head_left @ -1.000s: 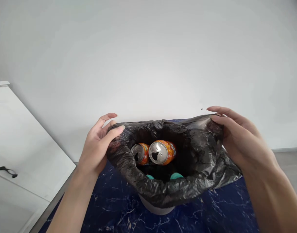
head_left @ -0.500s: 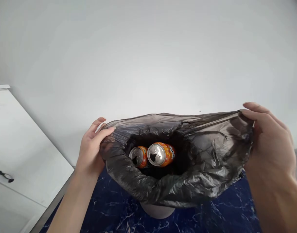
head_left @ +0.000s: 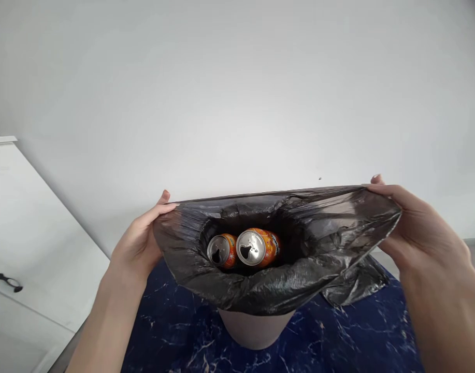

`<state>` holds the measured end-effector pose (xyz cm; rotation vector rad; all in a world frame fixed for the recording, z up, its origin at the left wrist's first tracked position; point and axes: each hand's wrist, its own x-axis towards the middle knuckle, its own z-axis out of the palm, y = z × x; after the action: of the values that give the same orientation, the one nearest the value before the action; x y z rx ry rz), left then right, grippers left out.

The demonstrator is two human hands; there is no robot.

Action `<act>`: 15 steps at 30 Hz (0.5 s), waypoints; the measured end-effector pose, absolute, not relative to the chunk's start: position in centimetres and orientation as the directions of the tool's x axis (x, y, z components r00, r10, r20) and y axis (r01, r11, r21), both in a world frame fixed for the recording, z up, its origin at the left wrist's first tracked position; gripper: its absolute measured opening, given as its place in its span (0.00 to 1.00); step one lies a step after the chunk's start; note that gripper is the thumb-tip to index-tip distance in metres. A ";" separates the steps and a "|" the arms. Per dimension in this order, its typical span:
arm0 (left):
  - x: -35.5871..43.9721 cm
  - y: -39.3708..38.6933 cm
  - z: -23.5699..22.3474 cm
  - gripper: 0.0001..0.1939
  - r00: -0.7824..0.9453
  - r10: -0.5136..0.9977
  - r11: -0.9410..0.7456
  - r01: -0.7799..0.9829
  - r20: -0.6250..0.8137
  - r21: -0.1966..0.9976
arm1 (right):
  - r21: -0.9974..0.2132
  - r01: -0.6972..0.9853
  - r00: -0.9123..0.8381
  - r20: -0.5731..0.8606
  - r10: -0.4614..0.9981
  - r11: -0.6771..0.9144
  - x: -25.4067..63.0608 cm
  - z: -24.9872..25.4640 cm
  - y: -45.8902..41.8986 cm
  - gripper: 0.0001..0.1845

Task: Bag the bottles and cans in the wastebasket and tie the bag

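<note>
A black plastic bin bag lines a small pale bin that stands on a dark blue marbled table. My left hand pinches the bag's left rim. Over on the other side, my right hand grips the right rim, and the bag's mouth is stretched wide and flat between them. Inside lie two orange drink cans, tops facing me, side by side.
A white cabinet with a dark handle stands at the left, close to the table's edge. A plain pale wall fills the background. A strip of grey floor shows at the far right.
Both hands have drawn apart and lifted the bag's rim off the bin, stretching the opening wide. More of the pale bin shows below, and the teal items deeper in the bag are now hidden.
</note>
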<state>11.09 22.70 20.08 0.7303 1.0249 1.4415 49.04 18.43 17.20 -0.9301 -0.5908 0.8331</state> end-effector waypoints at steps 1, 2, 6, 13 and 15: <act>10.8 22.8 20.1 0.27 -0.142 0.987 0.017 -0.376 -0.076 0.926 | -0.852 -0.427 0.561 0.014 0.827 0.304 48.9 17.4 18.3 0.22; 10.3 22.8 20.1 0.28 -0.131 0.991 -0.015 -0.300 -0.026 0.954 | -0.846 -0.452 0.560 -0.023 0.828 0.282 48.8 17.6 18.2 0.24; 8.5 22.6 20.3 0.26 -0.015 0.993 -0.115 0.052 0.115 0.992 | -0.947 -0.240 0.486 0.072 0.871 0.212 49.6 17.5 18.0 0.21; 7.9 21.0 20.8 0.35 0.202 0.978 -0.106 0.231 0.059 0.967 | -0.994 -0.057 0.264 0.071 0.962 0.089 51.4 16.4 17.2 0.34; 8.2 20.8 20.9 0.36 0.181 0.983 -0.075 0.205 0.037 0.976 | -0.988 -0.112 0.188 0.089 0.978 0.111 50.7 16.8 16.4 0.36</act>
<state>8.16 20.76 20.91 1.4846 1.1984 1.0085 50.71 16.40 16.80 -1.1288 -1.0333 1.0578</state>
